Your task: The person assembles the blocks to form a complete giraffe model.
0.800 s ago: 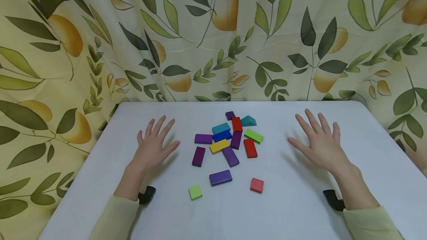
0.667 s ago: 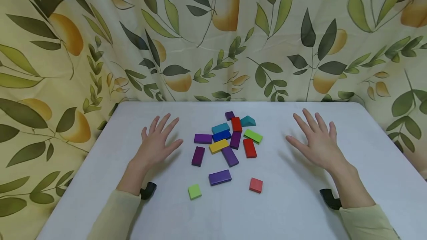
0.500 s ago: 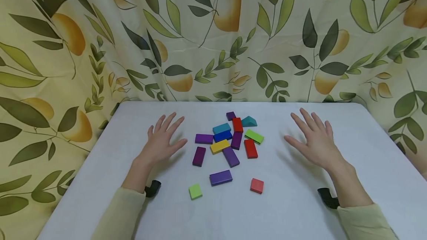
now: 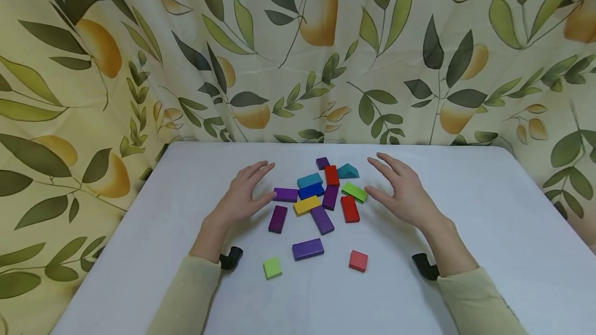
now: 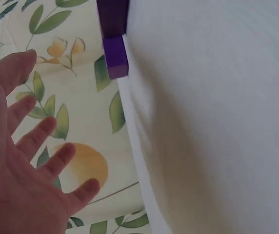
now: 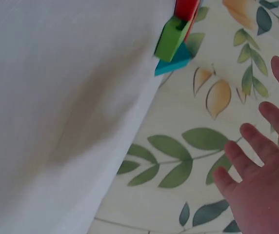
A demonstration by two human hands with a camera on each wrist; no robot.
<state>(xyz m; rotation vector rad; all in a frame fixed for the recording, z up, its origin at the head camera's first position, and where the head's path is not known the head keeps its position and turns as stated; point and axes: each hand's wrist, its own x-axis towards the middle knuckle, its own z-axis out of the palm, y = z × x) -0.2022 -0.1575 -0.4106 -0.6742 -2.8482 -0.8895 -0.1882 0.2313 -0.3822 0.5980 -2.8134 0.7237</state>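
Note:
Colourful blocks lie in a loose group mid-table in the head view. My left hand (image 4: 242,195) is spread at the group's left, its thumb tip overlapping the edge of a purple block (image 4: 285,195). A dark plum block (image 4: 278,219) lies just below that thumb. On the other side my right hand (image 4: 402,193) is spread too, thumb tip close to a lime green block (image 4: 354,192), with a red block (image 4: 350,209) and a teal triangular block (image 4: 347,171) nearby. Both wrist views show the fingers apart and holding nothing.
Yellow (image 4: 307,205), blue (image 4: 311,191) and other blocks crowd the middle. Nearer the front lie a purple block (image 4: 308,249), a light green square block (image 4: 272,268) and a coral square block (image 4: 358,261). A patterned curtain (image 4: 298,92) hangs behind the white table (image 4: 396,293).
Both hands have moved inward from the sides toward the group of blocks, the right one farther over the last half second. The blocks lie as before.

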